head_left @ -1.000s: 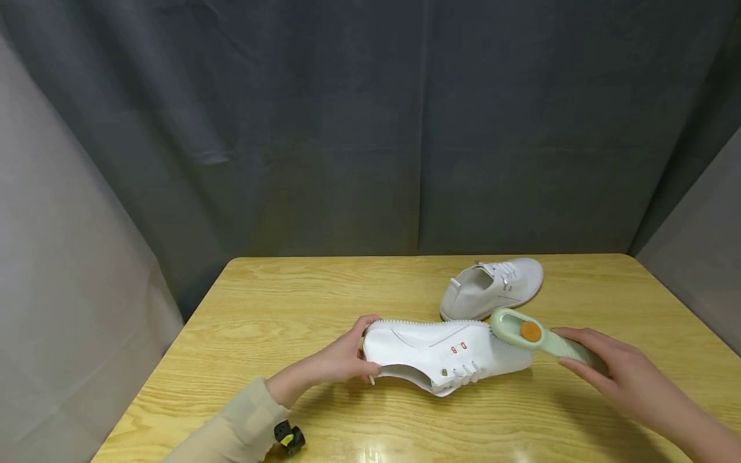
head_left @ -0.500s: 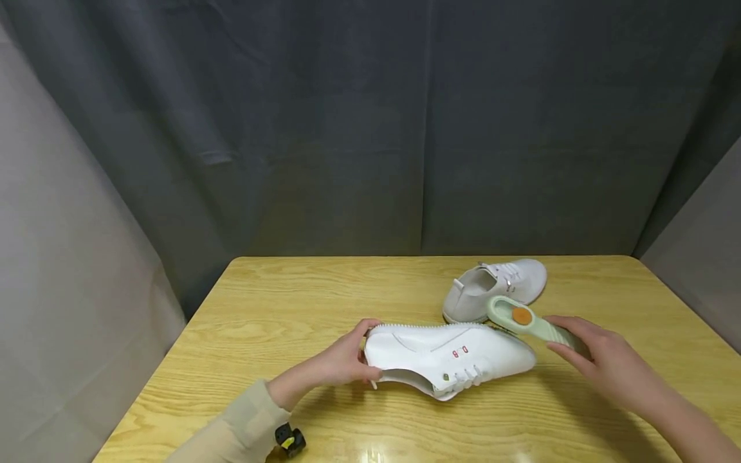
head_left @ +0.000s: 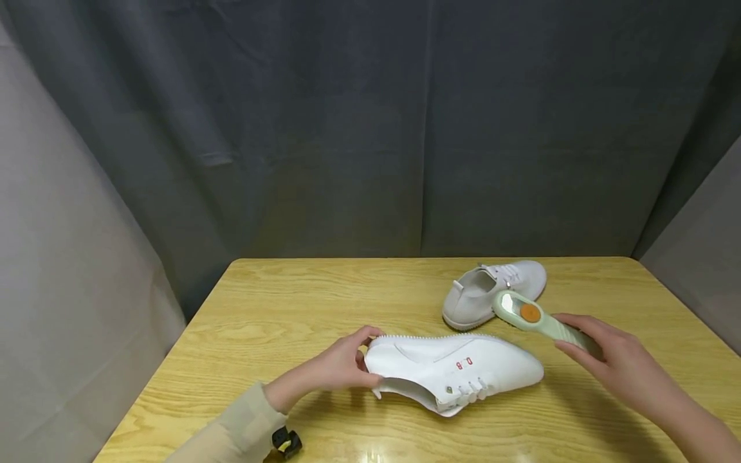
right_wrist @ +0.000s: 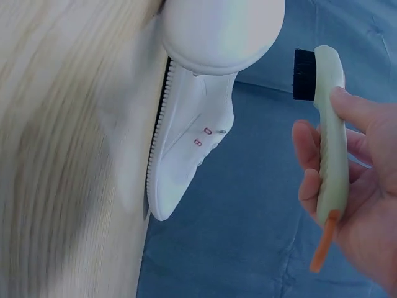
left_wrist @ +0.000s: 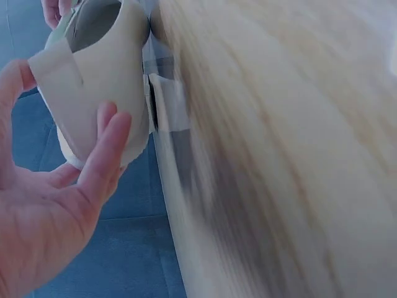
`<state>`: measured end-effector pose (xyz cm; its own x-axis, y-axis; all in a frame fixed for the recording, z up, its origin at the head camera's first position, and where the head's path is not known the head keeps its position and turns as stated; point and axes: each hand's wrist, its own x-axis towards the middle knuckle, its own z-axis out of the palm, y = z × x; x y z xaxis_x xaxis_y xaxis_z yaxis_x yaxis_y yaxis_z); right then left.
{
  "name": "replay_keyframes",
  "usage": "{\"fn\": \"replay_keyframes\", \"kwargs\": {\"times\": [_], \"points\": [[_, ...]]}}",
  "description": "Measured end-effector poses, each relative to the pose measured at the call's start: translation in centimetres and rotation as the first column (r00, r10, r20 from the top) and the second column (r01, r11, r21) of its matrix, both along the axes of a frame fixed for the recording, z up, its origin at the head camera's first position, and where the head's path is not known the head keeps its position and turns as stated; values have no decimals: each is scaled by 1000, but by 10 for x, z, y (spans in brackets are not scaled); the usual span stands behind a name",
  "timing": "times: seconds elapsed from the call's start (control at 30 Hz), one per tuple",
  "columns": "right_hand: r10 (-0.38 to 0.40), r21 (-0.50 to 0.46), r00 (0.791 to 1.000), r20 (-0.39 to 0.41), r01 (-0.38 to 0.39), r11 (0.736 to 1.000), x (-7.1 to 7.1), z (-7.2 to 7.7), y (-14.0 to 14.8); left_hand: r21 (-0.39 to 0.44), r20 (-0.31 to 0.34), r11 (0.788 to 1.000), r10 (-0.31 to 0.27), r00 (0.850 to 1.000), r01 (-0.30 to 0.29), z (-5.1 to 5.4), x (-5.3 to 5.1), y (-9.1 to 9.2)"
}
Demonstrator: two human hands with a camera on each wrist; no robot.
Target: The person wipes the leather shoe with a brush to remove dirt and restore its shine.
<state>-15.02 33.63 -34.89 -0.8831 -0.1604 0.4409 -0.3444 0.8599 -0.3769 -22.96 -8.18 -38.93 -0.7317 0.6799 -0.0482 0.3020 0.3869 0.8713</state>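
My left hand [head_left: 345, 363] grips the heel of a white lace-up shoe [head_left: 417, 357], thumb at its collar and fingers behind the heel. This shoe is tilted, its opening facing me and its sole edge away; whether it touches the table cannot be told. In the left wrist view, the fingers lie against the shoe's heel [left_wrist: 102, 87]. My right hand [head_left: 616, 360] holds a pale green shoe brush [head_left: 521, 313] with an orange button. The right wrist view shows the brush's dark bristles [right_wrist: 304, 74] apart from the shoe's rounded toe [right_wrist: 223, 31].
A second white shoe [head_left: 471, 302] stands upright behind the held one, partly covered by the brush in the head view. A small black object [head_left: 286, 442] is by the left sleeve. The wooden table [head_left: 289, 289] ends at a dark curtain [head_left: 324, 161].
The brush has gone from the held shoe's toe edge to up and away from it. The held shoe has shifted slightly toward me. My left hand keeps its grip on the heel.
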Motion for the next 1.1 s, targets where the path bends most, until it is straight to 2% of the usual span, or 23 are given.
{"fn": "replay_keyframes", "kwargs": {"times": [0.07, 0.17, 0.3, 0.4, 0.47, 0.57, 0.63, 0.73, 0.97, 1.1], "points": [[14, 1, 1000, -9, -14, 1000, 0, 0, -2, -11, 32, 1000, -14, 999, 14, 0, 0, 0], [30, 8, 999, -25, -30, 1000, -1, -1, -4, -69, 37, 997, -31, 999, 34, 0, 1, 0], [28, 14, 999, -40, -27, 1000, -2, -1, -5, -149, -4, 988, -46, 999, 44, 1, 0, 0], [29, 15, 998, -52, -28, 999, -1, -1, -6, -170, -41, 985, -38, 998, 31, 1, -1, 1], [34, 17, 998, -55, -34, 999, 0, -1, -6, -148, -64, 989, -33, 997, 23, 0, -3, 2], [47, 13, 997, -65, -46, 999, 1, -3, -7, -51, -59, 998, -28, 998, 25, -1, -4, 4], [56, 12, 995, -84, -55, 998, 2, -3, -8, 9, -57, 999, -32, 998, 32, -2, -5, 4], [67, 9, 992, -109, -66, 998, 3, -4, -8, 55, -62, 998, -34, 998, 37, -3, -5, 5], [62, 7, 993, -103, -62, 998, 5, -3, -7, 39, -58, 999, -27, 998, 29, -4, -7, 7], [61, 5, 993, -102, -61, 998, 5, -2, -6, 48, -1, 999, -11, 1000, 11, 0, -7, 11]]}}
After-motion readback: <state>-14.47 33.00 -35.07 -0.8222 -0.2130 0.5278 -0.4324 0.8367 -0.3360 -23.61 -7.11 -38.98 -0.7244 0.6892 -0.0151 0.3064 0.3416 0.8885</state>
